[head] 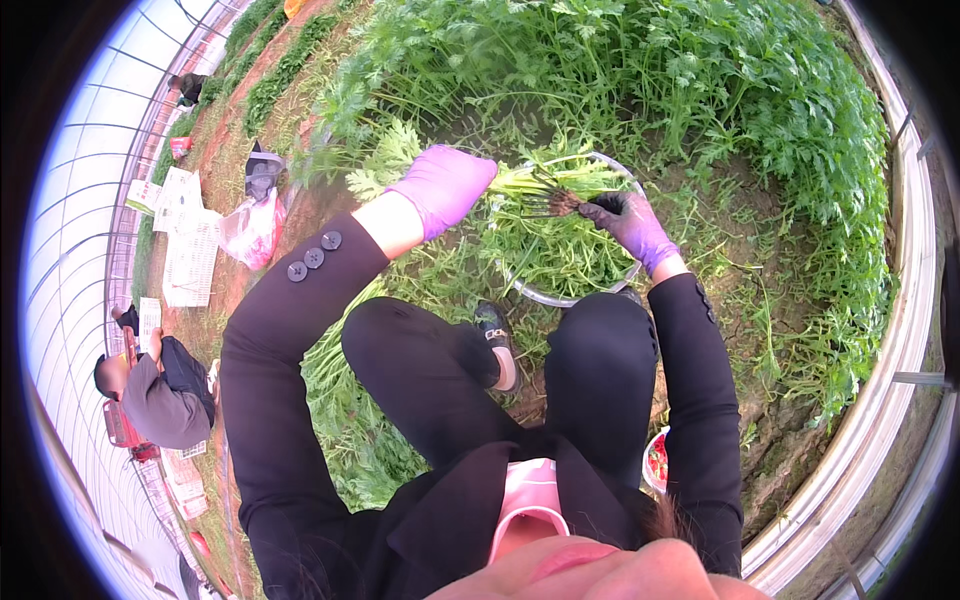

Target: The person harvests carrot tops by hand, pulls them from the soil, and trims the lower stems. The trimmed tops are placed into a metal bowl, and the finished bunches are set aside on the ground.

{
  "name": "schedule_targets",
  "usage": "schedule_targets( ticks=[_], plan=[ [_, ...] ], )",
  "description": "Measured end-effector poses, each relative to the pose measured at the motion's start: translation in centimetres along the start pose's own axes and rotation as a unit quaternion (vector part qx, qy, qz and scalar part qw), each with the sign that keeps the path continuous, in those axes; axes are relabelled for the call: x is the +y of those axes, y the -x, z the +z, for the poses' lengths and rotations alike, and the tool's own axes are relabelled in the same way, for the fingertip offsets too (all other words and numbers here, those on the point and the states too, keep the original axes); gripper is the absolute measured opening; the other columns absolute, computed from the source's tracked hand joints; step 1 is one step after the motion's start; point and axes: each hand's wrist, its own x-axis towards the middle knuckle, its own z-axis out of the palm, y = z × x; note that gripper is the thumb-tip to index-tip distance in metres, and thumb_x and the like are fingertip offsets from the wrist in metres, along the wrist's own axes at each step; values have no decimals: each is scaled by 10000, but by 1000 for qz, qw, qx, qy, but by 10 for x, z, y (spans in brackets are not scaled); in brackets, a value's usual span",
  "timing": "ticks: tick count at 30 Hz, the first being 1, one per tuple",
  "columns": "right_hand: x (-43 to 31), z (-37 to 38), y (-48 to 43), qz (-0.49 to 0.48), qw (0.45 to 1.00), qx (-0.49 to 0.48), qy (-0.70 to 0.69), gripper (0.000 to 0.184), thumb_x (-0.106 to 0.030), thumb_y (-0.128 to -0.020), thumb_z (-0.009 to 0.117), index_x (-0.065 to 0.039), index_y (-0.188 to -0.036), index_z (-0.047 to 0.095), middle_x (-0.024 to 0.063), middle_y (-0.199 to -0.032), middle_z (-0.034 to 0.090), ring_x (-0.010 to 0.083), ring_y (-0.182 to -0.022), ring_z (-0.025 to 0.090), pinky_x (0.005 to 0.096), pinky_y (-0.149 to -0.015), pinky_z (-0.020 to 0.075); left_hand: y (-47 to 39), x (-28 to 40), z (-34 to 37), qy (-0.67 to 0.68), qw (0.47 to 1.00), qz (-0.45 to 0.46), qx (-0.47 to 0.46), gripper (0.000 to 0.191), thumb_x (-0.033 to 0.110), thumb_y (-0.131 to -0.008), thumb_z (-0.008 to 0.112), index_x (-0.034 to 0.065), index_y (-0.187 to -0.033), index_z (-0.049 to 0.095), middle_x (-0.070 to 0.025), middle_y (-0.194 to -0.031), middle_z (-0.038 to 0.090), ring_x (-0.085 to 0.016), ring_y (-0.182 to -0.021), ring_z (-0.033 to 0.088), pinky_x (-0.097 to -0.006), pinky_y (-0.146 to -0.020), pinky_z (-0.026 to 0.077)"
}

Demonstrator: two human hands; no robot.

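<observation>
My left hand (448,187), in a pink-purple glove, is closed around a bunch of leafy greens (517,180). Its leaves (390,157) stick out on the left and its pale stems point right. My right hand (634,225) wears a similar glove, blackened at the fingertips. Between its thumb and fingers is a dark brown pronged thing (562,202), up against the stems; whether it is a small tool or soiled roots cannot be told. Below both hands sits a round clear-rimmed basin (536,295), full of loose green trimmings (570,259).
Tall feathery greens (622,60) grow ahead and to the right. Cut greens (367,442) lie left of my knees. A small white bucket (655,465) with red contents stands by my right elbow. Leftward are white crates (189,259), a plastic bag (253,231) and a seated person (165,397).
</observation>
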Motion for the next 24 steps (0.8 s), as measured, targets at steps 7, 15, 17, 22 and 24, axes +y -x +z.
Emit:
schedule_targets(
  ticks=[7,15,17,22,24],
  plan=[
    [8,-27,21,139,988,13,-61,355,-383,-865,683,-38,-934,740,21,-770,699,64,-630,575,229,-588,469,15,-30,9,-324,930,93,146,560,62,-811,533,39,-1368,478,-4,-685,474,-161,-647,496,-292,-602,422],
    [20,-38,16,268,893,84,351,527,-535,-838,622,-30,-936,737,162,-970,707,322,-918,668,400,-805,500,34,-45,5,-393,878,124,243,586,90,-794,532,54,-1374,456,4,-741,412,-132,-678,463,-277,-620,388],
    [21,-49,33,271,931,96,225,455,-508,-847,650,-64,-883,741,65,-766,710,137,-618,628,296,-659,491,40,-51,2,-382,879,128,254,514,56,-816,520,39,-1329,507,5,-689,423,-143,-640,461,-274,-565,387],
    [-3,-30,22,18,987,-61,-149,293,-311,-921,634,-32,-912,721,5,-788,688,66,-637,560,217,-600,431,30,-25,-3,-345,872,187,292,528,73,-803,532,49,-1329,494,-7,-758,447,-144,-675,475,-272,-593,405],
    [-7,-31,16,5,994,-92,-63,356,-360,-890,666,-28,-1007,716,51,-866,713,104,-721,614,270,-701,488,33,-23,-10,-344,858,201,324,524,72,-792,538,57,-1315,497,-7,-803,465,-143,-691,473,-269,-603,418]
  ],
)
